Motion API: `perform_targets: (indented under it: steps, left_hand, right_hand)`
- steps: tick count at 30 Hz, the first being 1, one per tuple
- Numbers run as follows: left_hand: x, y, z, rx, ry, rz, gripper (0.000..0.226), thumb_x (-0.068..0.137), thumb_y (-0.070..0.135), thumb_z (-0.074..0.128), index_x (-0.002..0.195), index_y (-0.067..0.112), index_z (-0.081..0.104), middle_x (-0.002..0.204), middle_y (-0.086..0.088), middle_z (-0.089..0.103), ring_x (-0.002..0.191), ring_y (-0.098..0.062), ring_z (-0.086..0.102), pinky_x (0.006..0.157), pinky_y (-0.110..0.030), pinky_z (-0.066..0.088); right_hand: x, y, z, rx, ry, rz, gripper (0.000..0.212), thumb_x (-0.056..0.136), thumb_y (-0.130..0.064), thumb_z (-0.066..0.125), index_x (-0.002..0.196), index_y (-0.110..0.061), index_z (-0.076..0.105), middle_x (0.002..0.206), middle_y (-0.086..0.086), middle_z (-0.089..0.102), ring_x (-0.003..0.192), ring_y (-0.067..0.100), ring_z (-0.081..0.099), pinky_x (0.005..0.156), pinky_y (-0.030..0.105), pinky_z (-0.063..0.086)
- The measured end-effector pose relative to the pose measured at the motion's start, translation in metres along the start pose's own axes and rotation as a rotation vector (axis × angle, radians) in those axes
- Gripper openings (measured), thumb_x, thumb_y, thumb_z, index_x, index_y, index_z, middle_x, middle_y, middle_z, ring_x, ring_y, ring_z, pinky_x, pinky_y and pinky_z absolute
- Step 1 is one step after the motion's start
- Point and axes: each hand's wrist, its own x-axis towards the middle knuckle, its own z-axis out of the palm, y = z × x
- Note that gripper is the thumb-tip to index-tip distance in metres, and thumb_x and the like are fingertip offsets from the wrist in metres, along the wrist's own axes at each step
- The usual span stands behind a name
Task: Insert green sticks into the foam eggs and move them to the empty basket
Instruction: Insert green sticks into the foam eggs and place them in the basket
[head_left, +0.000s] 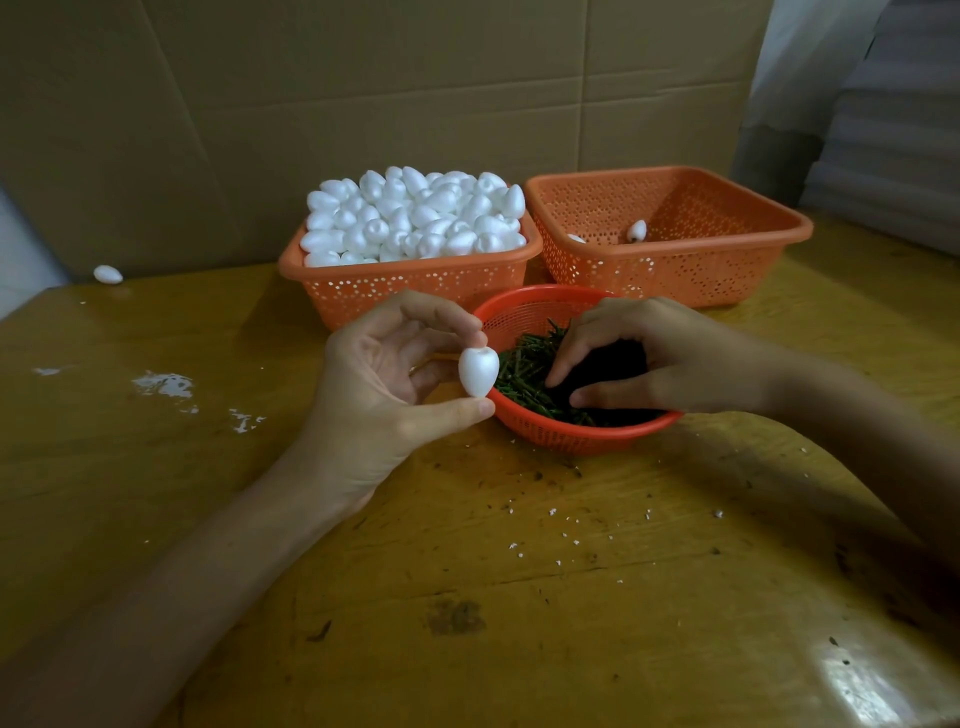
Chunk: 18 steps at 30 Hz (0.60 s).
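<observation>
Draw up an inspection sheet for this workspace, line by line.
Surface: worn yellow wooden table, scuffed, with white smears at left.
Job's things: square basket heaped with foam eggs; second square basket holding two eggs; round basket of green sticks.
Clutter: stray egg at the table's far left edge; white and dark crumbs near the front.
Hands: left hand pinches a foam egg between thumb and fingertip; right hand reaches into the sticks, grip unclear.
Cables: nothing seen.
Surroundings: cardboard sheet behind the baskets.
</observation>
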Motion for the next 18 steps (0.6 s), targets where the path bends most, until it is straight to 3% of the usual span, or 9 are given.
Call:
perform_targets:
  steps: [8, 13, 18]
  left_hand:
    - [-0.001, -0.003, -0.002, 0.002, -0.003, 0.016, 0.047, 0.072, -0.016, 0.08, 0.105, 0.013, 0.065, 0.112, -0.009, 0.077, 0.111, -0.028, 0.073, 0.084, -0.031, 0.059]
    - [-0.002, -0.006, -0.007, 0.017, 0.014, 0.006, 0.034, 0.077, -0.01, 0.082, 0.101, 0.012, 0.071, 0.118, -0.013, 0.078, 0.117, -0.032, 0.073, 0.089, -0.037, 0.062]
    - [0.0, -0.007, -0.011, -0.055, 0.049, -0.027, 0.03, 0.08, -0.012, 0.071, 0.096, 0.012, 0.078, 0.118, -0.021, 0.076, 0.11, -0.039, 0.073, 0.077, -0.031, 0.06]
  right_hand:
    - [-0.002, 0.0, 0.001, 0.098, 0.035, 0.024, 0.021, 0.083, -0.017, 0.085, 0.102, -0.025, 0.08, 0.095, -0.012, 0.079, 0.093, 0.001, 0.074, 0.091, 0.03, 0.056]
    - [-0.004, -0.004, -0.002, -0.022, 0.111, -0.024, 0.021, 0.083, -0.032, 0.082, 0.103, -0.027, 0.079, 0.095, -0.018, 0.078, 0.095, -0.007, 0.072, 0.09, 0.029, 0.055]
    - [-0.005, -0.008, -0.004, -0.086, 0.135, -0.019, 0.024, 0.093, -0.04, 0.068, 0.103, -0.022, 0.08, 0.1, -0.016, 0.077, 0.095, -0.004, 0.071, 0.085, 0.03, 0.056]
